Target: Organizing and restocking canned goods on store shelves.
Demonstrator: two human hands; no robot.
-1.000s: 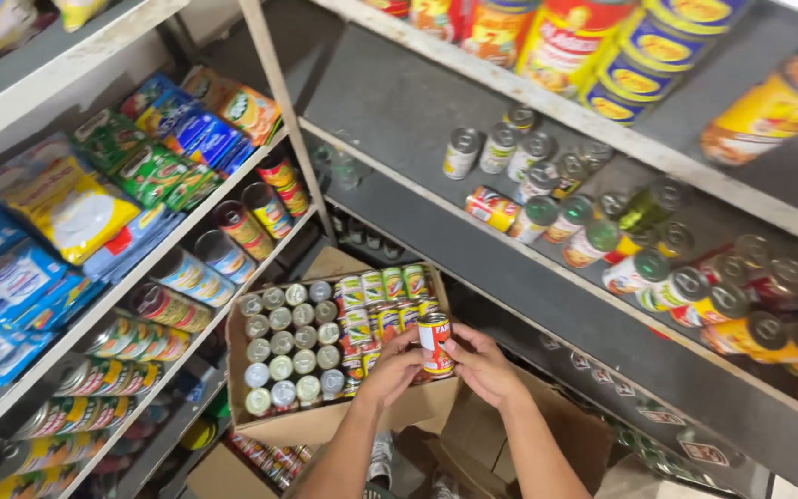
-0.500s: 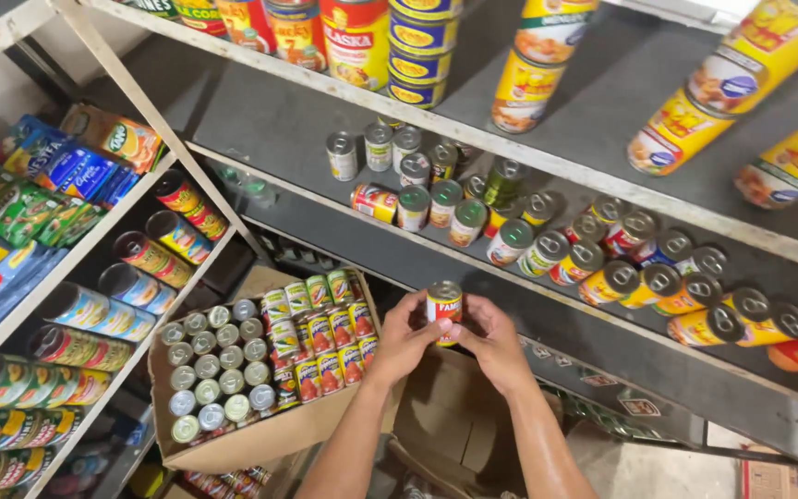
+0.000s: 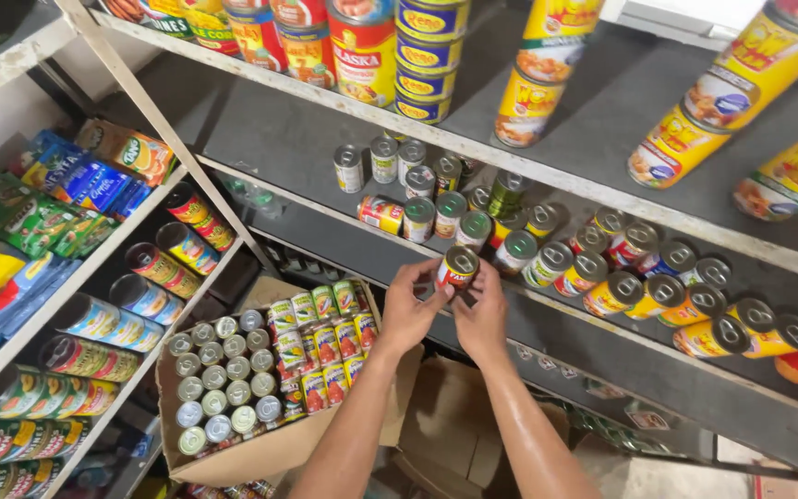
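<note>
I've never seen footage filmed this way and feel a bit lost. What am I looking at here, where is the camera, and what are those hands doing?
The camera sits on a person's head and looks down, so the two bare arms are the wearer's own. The left hand and right hand together hold one small can with a red and yellow label, at the edge of a grey metal shelf lined with similar cans. Below, an open cardboard box holds more cans in rows. The racks to the left carry packets and larger tins.

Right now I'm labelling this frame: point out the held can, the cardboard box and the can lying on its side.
Held can (image 3: 459,267), head view, its lid.
Cardboard box (image 3: 270,450), head view, front wall.
Lying can (image 3: 380,214), head view, its label.
</note>
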